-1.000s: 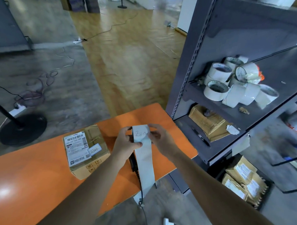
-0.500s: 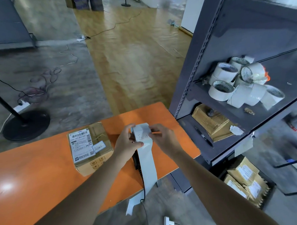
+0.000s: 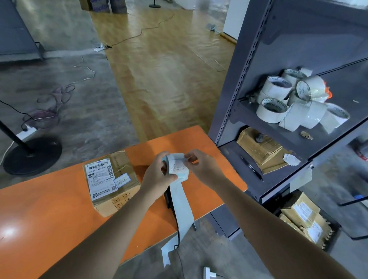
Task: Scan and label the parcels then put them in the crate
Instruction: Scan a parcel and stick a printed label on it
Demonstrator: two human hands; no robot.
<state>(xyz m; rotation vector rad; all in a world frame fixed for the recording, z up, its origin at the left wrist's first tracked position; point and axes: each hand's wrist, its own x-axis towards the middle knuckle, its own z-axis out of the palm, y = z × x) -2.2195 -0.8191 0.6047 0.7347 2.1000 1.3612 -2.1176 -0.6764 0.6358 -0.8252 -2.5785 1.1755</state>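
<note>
A cardboard parcel [image 3: 112,183] with a white shipping label and a small handwritten sticker lies on the orange table [image 3: 46,217]. To its right, above the table, my left hand [image 3: 158,176] grips a roll of white labels [image 3: 176,166]. My right hand [image 3: 203,167] pinches the edge of the handwritten top label on that roll. A long strip of backing paper [image 3: 182,206] hangs from the roll over the table's front edge. A black scanner [image 3: 167,199] lies under the strip, mostly hidden.
A grey metal shelf unit [image 3: 280,52] stands right of the table, holding several tape rolls [image 3: 298,102], flat cardboard [image 3: 260,149] and a pen [image 3: 252,168]. More parcels [image 3: 304,216] sit low on the right. A black stand base [image 3: 32,155] and cables lie on the floor.
The label roll has risen slightly and turned in my left hand. My right hand's fingers have shifted to the top label's right edge. The backing strip hangs lower.
</note>
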